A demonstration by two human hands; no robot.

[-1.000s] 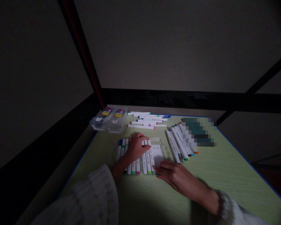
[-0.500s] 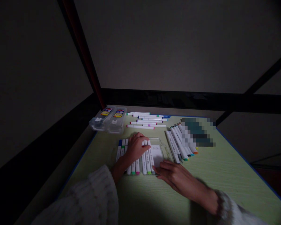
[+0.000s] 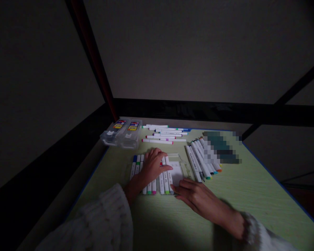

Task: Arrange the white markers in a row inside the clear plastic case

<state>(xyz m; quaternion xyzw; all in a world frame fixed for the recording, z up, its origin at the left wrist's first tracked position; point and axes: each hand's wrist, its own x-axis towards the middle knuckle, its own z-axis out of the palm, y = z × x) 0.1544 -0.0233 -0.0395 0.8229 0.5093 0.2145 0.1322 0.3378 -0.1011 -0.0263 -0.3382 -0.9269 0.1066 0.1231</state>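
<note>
A row of white markers with coloured caps (image 3: 162, 181) lies in a clear flat tray (image 3: 181, 167) on a pale green table (image 3: 238, 195). My left hand (image 3: 153, 165) rests palm down on these markers, fingers curved over them and touching their barrels. My right hand (image 3: 199, 198) lies flat on the table at the tray's near right corner, fingers stretched out and pressed against the tray edge. Both wrists wear white knitted sleeves.
A second row of markers (image 3: 200, 160) lies to the right of the tray, beside a blurred dark patch. More markers (image 3: 163, 134) lie scattered at the far side. Two clear plastic boxes (image 3: 121, 134) stand at the far left corner. A dark frame and walls surround the table.
My left hand's fingers have slid slightly to the right across the markers. My right hand has stayed almost still.
</note>
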